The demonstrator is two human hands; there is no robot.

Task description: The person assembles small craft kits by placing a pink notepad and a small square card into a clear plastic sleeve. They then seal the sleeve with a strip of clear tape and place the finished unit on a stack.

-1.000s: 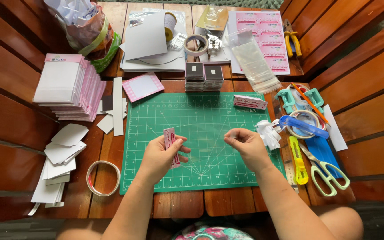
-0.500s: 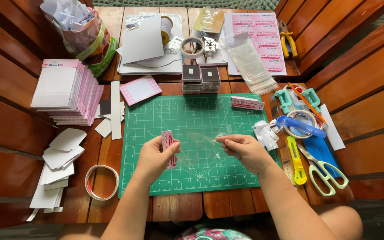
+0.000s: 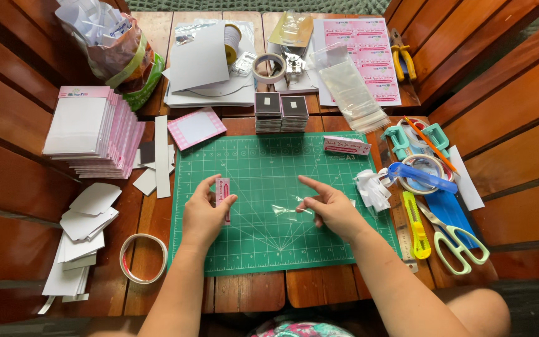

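Both arms are bare all the way up, no sleeves, no watch, no rings or bracelets that I can spot on the left hand (image 3: pixel 204 215) or right hand (image 3: pixel 332 212). Nails short and plain. At the bottom edge there's a bit of floral-print clothing, pink and teal.

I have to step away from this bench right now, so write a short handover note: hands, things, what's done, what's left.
Left hand: holds a small pink card upright in its fingers, over the green cutting mat.
Right hand: pinches a clear plastic sleeve just above the mat.
Done: card and sleeve are both picked up.
Left: card is still outside the sleeve. More clear bags lie at the top of the table.
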